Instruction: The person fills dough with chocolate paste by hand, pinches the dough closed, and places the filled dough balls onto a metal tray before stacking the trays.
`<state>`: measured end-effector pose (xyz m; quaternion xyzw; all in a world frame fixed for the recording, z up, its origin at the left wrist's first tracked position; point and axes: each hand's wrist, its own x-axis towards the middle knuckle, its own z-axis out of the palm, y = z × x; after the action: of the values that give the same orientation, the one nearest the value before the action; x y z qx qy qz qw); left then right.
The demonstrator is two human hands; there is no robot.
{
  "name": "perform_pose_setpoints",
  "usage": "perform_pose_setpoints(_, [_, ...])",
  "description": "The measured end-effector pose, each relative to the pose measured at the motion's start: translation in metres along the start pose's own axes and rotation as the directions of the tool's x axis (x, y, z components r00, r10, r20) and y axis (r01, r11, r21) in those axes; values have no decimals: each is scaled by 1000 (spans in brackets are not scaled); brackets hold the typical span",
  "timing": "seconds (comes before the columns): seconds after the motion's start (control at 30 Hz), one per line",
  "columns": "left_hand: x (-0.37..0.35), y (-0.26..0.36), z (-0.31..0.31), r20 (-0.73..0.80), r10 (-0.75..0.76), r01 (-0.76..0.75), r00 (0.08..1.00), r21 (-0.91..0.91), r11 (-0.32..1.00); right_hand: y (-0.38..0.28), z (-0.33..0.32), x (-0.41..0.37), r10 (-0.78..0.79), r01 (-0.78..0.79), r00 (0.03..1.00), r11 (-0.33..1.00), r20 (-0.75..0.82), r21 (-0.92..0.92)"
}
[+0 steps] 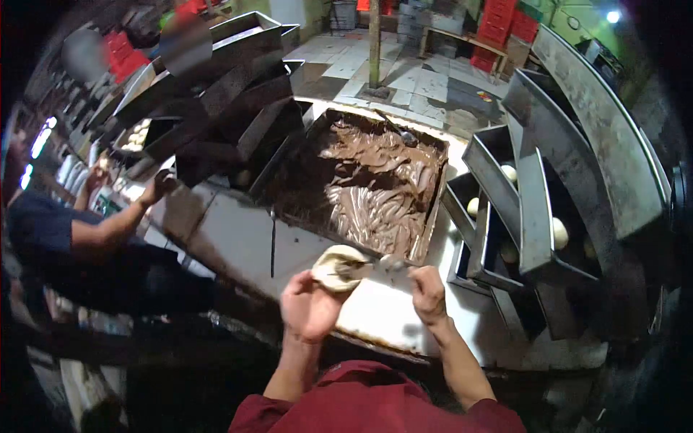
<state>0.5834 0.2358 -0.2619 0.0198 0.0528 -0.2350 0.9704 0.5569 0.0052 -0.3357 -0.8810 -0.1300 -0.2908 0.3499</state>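
My left hand [312, 310] is held palm up, its fingers curled around a flattened round of pale dough [334, 278]. A smear of brown filling lies in the middle of the dough. To the right, my right hand [430, 294] is closed in a fist around a small metal spreader [393, 264], blurred by motion, which points left to the dough's edge. Just beyond both hands is a large tray [442, 189] of glossy brown paste [379, 206], its surface ridged and swirled.
Long metal bread pans [530, 209] are stacked at the right, some holding dough balls [559, 234]. More dark pans [245, 108] stand stacked at the left. A thin dark rod [273, 242] lies on the white counter [238, 231]. A co-worker [86, 238] stands at the left, arms over the counter.
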Motion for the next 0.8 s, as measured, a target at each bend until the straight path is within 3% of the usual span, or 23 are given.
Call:
perform_pose_setpoints(0.03, [-25,-1,11,31,57,-61,998,177,982,15,-3,-23,206,-206,978,978,-23,13])
perform_pose_setpoints(0.07, [-58,-23,16,78,168,-185,983,338,923,25,-9,-50,298,-313,940,947,-169,-72])
perform_pose_setpoints(0.1, [-76,-35,11,23,271,-253,962,439,862,35,-4,-61,361,-369,925,928,-115,-51])
perform_pose_setpoints(0.13, [-91,-48,9,25,271,-249,962,484,839,36,-1,-72,430,-433,901,901,-61,-33])
perform_pose_setpoints(0.17, [-105,-64,11,6,281,-241,960,530,813,29,-2,-75,421,-422,907,907,-29,-8])
perform_pose_setpoints(0.2, [-114,-81,12,-6,288,-234,958,568,789,24,-4,-72,291,-303,950,946,-110,-117])
perform_pose_setpoints(0.23, [-122,-97,12,24,287,-259,958,510,820,18,-7,-72,144,-184,973,955,-179,-232])
perform_pose_setpoints(0.27, [-126,-108,0,44,284,-275,958,431,859,0,-19,-70,128,-161,979,964,-162,-214])
perform_pose_setpoints(0.33, [-136,-132,-26,46,304,-299,952,365,882,-40,-46,-76,369,-373,927,887,68,273])
perform_pose_setpoints(0.37, [-146,-145,-20,16,230,-217,973,399,891,-49,-54,-85,346,-472,880,714,326,516])
perform_pose_setpoints(0.4, [-156,-158,-26,-4,201,-176,980,466,867,-84,-86,-71,293,-686,701,525,650,503])
perform_pose_setpoints(0.47, [-171,-185,-21,-94,111,-26,989,640,768,-97,-102,-78,-23,-877,444,197,896,439])
perform_pose_setpoints(0.5, [-183,-197,-23,-97,85,-3,992,643,766,-98,-113,-91,-40,-717,572,462,819,523])
perform_pose_setpoints(0.53, [-194,-207,-26,-223,215,19,951,734,678,-99,-123,-104,-96,-483,678,690,729,540])
perform_pose_setpoints(0.57, [-202,-214,-28,-312,347,60,884,813,579,-110,-142,-120,-284,-25,845,825,452,565])
perform_pose_setpoints(0.6, [-210,-220,-36,-296,300,79,907,819,569,-118,-156,-138,-464,311,829,846,312,432])
perform_pose_setpoints(0.67, [-222,-234,-58,-342,61,58,938,328,943,-111,-157,-199,-635,552,746,758,202,347])
perform_pose_setpoints(0.73, [-235,-271,-54,-284,78,52,956,424,904,-113,-203,-223,-578,549,784,816,229,180])
perform_pose_setpoints(0.77, [-245,-290,-56,-256,152,12,955,544,839,-114,-232,-223,-426,361,876,891,227,276])
perform_pose_setpoints(0.8, [-250,-303,-60,-68,121,8,990,899,438,-111,-249,-225,-414,364,885,901,213,236])
